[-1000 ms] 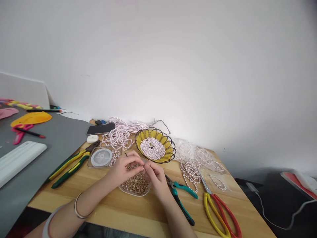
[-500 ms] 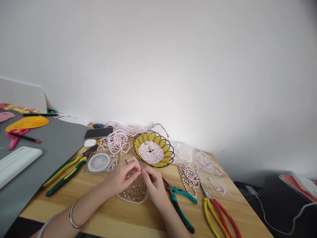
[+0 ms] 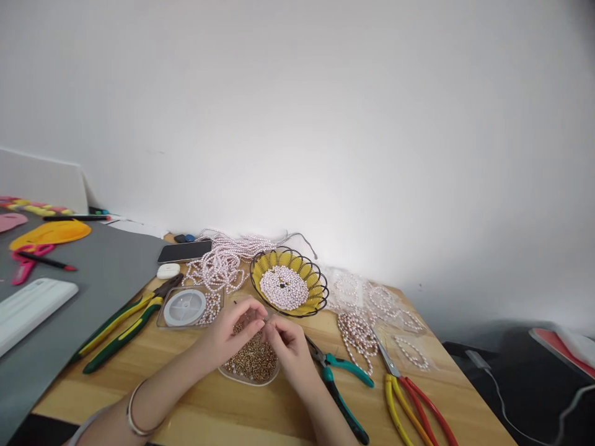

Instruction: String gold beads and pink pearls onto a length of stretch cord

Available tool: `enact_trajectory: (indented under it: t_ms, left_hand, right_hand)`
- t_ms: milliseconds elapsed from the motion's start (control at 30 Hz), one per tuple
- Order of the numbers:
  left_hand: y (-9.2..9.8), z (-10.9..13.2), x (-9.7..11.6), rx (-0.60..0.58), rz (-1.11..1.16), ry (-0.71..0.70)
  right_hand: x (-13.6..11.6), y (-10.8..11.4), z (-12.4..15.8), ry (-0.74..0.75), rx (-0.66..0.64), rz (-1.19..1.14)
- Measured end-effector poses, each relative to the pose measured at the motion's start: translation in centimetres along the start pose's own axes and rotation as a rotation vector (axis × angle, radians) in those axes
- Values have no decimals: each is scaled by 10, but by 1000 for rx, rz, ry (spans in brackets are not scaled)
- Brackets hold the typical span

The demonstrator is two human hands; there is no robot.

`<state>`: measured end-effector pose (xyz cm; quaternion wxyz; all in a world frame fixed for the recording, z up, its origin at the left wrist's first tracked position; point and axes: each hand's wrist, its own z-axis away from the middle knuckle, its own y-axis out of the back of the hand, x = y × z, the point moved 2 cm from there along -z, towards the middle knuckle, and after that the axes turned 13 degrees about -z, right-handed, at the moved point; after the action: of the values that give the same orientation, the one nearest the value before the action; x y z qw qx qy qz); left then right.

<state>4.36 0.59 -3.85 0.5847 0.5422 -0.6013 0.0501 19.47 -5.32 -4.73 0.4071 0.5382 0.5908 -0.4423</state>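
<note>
My left hand (image 3: 239, 328) and my right hand (image 3: 286, 347) meet at the fingertips over a clear container of gold beads (image 3: 253, 360). Both hands are closed in a pinch, and what lies between the fingers is too small to make out. Just behind them stands a yellow basket with black wire loops (image 3: 318, 282), holding pale pink beads (image 3: 283, 288). To the left of my left hand is a clear box with a white spool (image 3: 185, 308) and more pink beads. Pliers with teal handles (image 3: 346, 368) lie beside my right hand.
Green-and-yellow pliers (image 3: 125, 325) lie at the left, near a phone (image 3: 185, 252) and a white case (image 3: 168, 271). Pink bead strands (image 3: 220, 266) pile up at the back. On the right are beaded strings (image 3: 357, 334), bagged bracelets (image 3: 411, 352) and red-and-yellow-handled scissors (image 3: 409, 396). A wall rises behind.
The view has shifted slightly, so the things on the table sit a little lower. My hands stay pinched together over the gold beads, with only small finger movement.
</note>
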Motion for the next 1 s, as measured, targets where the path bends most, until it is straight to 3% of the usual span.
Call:
enact_trajectory:
  t_ms: [167,600,1000]
  left_hand:
    - [-2,-1,0,19,52,-7]
    - [0,1,4,34,98,69]
    - [5,-4,-1,96,291,177]
  right_hand:
    - [5,-6,2,-9,-67,63]
    - [1,-7,3,151,-40,234]
    - [1,-7,2,108,-25,97]
